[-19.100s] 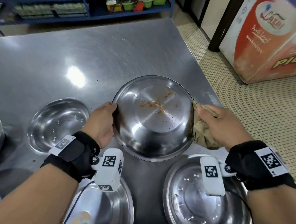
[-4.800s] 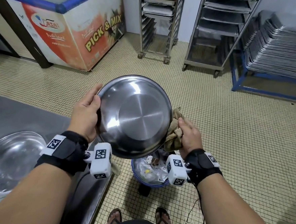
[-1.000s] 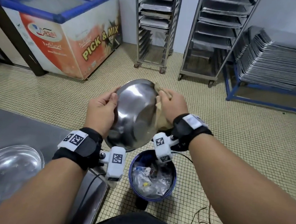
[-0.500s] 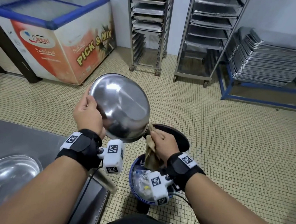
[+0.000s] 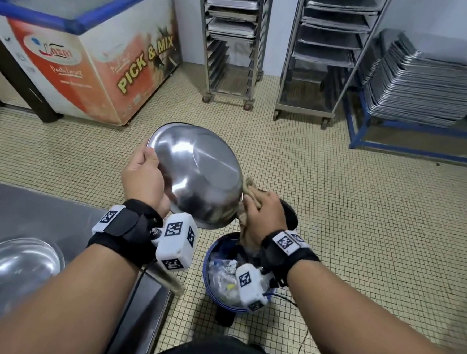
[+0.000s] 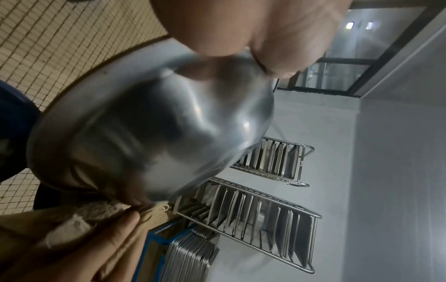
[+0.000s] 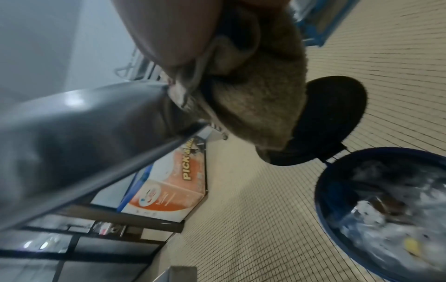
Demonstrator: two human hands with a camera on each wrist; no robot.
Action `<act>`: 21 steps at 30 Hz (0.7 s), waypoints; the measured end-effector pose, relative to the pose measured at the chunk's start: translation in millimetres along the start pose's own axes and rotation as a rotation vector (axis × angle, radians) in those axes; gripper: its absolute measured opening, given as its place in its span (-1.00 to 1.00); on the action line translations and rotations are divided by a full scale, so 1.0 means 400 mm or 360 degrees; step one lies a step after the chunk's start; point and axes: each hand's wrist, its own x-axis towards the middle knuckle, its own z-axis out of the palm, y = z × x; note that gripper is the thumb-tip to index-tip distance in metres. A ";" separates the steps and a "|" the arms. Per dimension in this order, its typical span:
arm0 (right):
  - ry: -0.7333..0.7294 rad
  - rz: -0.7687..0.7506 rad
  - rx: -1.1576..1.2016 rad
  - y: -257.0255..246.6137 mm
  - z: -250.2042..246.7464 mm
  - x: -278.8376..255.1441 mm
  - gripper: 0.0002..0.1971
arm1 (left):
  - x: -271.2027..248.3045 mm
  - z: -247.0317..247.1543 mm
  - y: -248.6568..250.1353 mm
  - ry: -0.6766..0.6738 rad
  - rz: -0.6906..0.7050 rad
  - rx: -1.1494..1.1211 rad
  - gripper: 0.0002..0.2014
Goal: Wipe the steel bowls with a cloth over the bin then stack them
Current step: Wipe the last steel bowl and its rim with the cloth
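Observation:
My left hand (image 5: 144,176) grips the left rim of a steel bowl (image 5: 199,171), held tilted with its outer side toward me above the blue bin (image 5: 213,258). In the left wrist view the bowl (image 6: 154,124) fills the middle and its inside is hidden. My right hand (image 5: 263,215) holds a bunched beige cloth (image 5: 249,186) against the bowl's right rim. The right wrist view shows the cloth (image 7: 253,91) pressed to the bowl's edge (image 7: 96,133), with the open bin (image 7: 386,209) full of rubbish below.
The steel table (image 5: 44,219) stands at my lower left with another bowl (image 5: 10,269) on it. A chest freezer (image 5: 84,44), two tray racks (image 5: 230,44) and stacked trays (image 5: 432,80) line the far wall. The bin's black lid (image 5: 290,214) stands open behind my right hand.
The right hand with the cloth dropped from the bowl's upper right to its lower right rim a second ago, and has since slid a little up the right rim. The bowl has tilted left.

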 end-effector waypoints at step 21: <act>-0.0295 -0.1226 -0.0115 0.134 -0.010 -0.103 -0.70 | 0.012 -0.043 0.008 -0.0203 -0.0522 0.0248 -0.64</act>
